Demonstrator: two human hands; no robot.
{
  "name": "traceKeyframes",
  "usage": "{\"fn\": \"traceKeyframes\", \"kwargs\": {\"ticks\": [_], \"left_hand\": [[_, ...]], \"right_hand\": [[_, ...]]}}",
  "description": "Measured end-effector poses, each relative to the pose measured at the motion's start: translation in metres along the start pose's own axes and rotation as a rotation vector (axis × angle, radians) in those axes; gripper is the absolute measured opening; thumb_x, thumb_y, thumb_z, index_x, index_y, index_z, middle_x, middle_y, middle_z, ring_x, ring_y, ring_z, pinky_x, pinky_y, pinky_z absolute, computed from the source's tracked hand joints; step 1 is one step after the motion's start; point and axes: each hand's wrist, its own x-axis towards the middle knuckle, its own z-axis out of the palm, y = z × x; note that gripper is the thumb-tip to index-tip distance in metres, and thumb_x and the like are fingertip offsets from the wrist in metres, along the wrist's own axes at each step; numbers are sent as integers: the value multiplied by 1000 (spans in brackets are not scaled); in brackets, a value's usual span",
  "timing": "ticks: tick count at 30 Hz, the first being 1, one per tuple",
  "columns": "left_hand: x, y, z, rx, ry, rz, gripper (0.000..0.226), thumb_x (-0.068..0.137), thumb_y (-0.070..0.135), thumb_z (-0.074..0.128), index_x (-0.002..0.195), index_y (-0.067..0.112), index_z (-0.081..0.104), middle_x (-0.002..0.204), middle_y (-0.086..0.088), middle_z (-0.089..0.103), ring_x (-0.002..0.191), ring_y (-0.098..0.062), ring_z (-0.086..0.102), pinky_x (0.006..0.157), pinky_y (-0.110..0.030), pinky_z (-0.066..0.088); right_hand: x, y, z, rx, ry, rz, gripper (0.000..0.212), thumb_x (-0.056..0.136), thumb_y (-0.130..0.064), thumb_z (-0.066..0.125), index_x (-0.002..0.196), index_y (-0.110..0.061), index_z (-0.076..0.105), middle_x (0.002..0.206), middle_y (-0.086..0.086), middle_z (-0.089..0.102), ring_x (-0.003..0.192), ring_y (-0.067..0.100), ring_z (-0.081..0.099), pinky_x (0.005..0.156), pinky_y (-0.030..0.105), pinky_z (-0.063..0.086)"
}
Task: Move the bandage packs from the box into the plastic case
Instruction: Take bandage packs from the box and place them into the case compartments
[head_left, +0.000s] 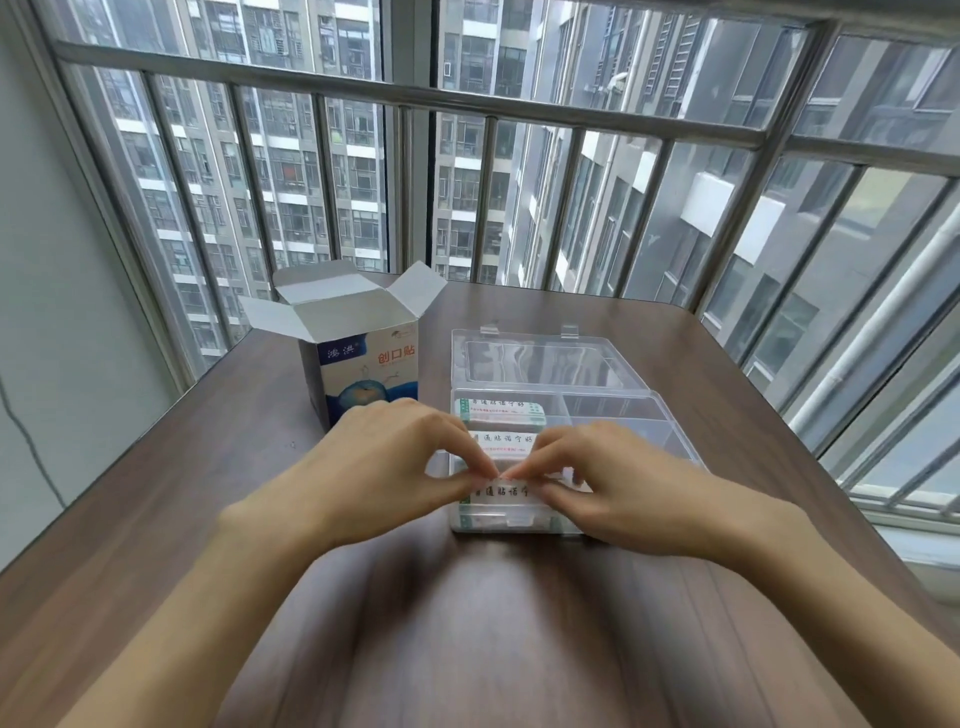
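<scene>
A clear plastic case (613, 405) lies open on the brown table (467, 623), its lid folded back. In its left column lie three white bandage packs with green edges: a far one (498, 410), a middle one (501, 441) and a near one (501, 493). My left hand (395, 462) and my right hand (597, 473) meet over the near pack, and the thumb and fingertips of each pinch its top edge. The bandage box (363, 374), blue and white with red print, stands upright left of the case with its top flaps open. Its inside is hidden.
The right compartments of the case (623, 421) look empty. A metal window railing (467, 104) runs behind the table's far edge. A wall stands to the left.
</scene>
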Motion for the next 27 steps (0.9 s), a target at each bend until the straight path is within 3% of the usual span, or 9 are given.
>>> {"fn": "traceKeyframes", "kwargs": {"ticks": [2, 5, 7, 11, 17, 20, 22, 25, 27], "left_hand": [[-1, 2, -2, -5, -36, -17, 17, 86, 57, 54, 97, 54, 67, 70, 48, 51, 73, 18, 47, 59, -14, 32], [-3, 3, -3, -37, -79, -23, 27, 79, 69, 53, 97, 54, 68, 65, 52, 43, 70, 18, 46, 54, -13, 29], [-4, 2, -3, -15, -88, -19, 38, 71, 77, 55, 100, 55, 66, 71, 41, 56, 76, 10, 51, 62, -13, 35], [-6, -1, 1, 93, -68, -2, 42, 70, 72, 60, 108, 55, 62, 105, 22, 67, 99, -2, 54, 81, -23, 43], [-2, -1, 2, 71, -79, 16, 44, 73, 65, 63, 115, 53, 59, 108, 24, 66, 100, -2, 55, 85, -27, 45], [-1, -3, 5, 79, -94, 16, 42, 74, 65, 62, 115, 56, 58, 111, 22, 66, 103, -4, 55, 87, -29, 45], [0, -5, 6, 76, -100, 19, 42, 73, 66, 62, 114, 57, 58, 111, 22, 66, 101, -3, 56, 87, -28, 45], [1, -5, 7, 61, -104, 10, 41, 72, 66, 62, 112, 59, 58, 111, 21, 66, 102, -4, 56, 86, -26, 45], [1, -6, 7, 52, -100, 6, 41, 71, 66, 62, 112, 59, 58, 111, 20, 66, 102, -4, 57, 85, -26, 45]], "right_hand": [[-1, -5, -1, -92, -12, 0, 31, 95, -24, 48, 119, -35, 64, 99, -12, 59, 96, 10, 55, 84, 34, 46], [-1, -13, -7, -278, 10, -16, 28, 95, -33, 49, 118, -41, 63, 93, -14, 50, 102, 9, 49, 77, 26, 38], [3, -18, -14, -342, -26, 26, 25, 92, -38, 52, 114, -42, 64, 86, -16, 45, 102, 10, 50, 73, 26, 36], [14, -19, -22, -403, -145, 172, 24, 86, -39, 59, 102, -26, 72, 96, 0, 67, 95, 22, 60, 78, 33, 50], [21, -11, -18, -253, -184, 218, 17, 85, -35, 65, 99, -31, 73, 57, -15, 45, 60, 4, 44, 60, 26, 37], [23, -11, -20, -145, -211, 266, 16, 84, -32, 67, 97, -26, 75, 46, -16, 45, 50, 0, 44, 48, 15, 33], [23, -12, -28, -118, -248, 322, 19, 87, -30, 64, 98, -19, 75, 49, -15, 51, 50, 0, 46, 48, 12, 35], [21, -14, -40, -161, -273, 419, 26, 91, -23, 56, 95, -4, 73, 63, 0, 59, 58, 13, 50, 55, 23, 41], [20, -16, -42, -158, -378, 476, 25, 91, -19, 52, 88, -2, 71, 57, 0, 58, 54, 17, 48, 50, 21, 39]]}}
